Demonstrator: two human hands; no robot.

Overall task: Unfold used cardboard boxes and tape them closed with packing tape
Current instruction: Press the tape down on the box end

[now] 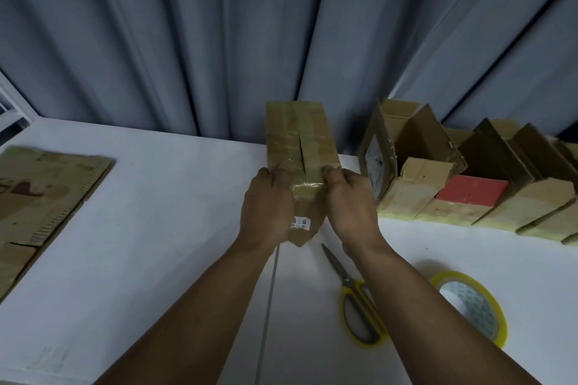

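— Two hands on one cardboard box (300,141). Where does it sit?
— Mid-frame over the white table (156,228), long axis running away toward the grey curtain (219,25). I cannot tell whether its near bottom corner rests on the table or hangs clear of it.
— Grip?
— The left hand (269,206) and right hand (350,203) each wrap the near end from their own side. The fingers curl round the side faces. The thumbs lie on the top face, at a clear strip of tape (308,186) crossing that end.
— How will it handle?
— My guess is light and probably empty, since it sits easily in two loose grips. The board is used and creased, so the walls should give under a squeeze. Old glossy tape covers much of the top, and that is slick under a thumb. The centre seam (301,150) gapes a little, so the flaps are the weak spot.
— Where would you hold it?
— At the corners and side edges, where the board is stiffest. I would press the flaps only to close the seam.
— Any writing?
— There is a small white label (301,223) on the near face between the wrists. Its dark print is too blurred to read, and no brand is legible.
— Elsewhere?
— The row of opened boxes (438,184) at right carries a white sticker (373,166) on its nearest side, which I cannot read. A red panel (472,194) shows no text that I can make out. The flattened cardboard (40,194) at left has brown printed marks I cannot decipher.
— Tools?
— Yellow-handled scissors (356,300) lie beside the right forearm. The tape roll (469,303) lies just beyond them, and the print on its core is illegible.
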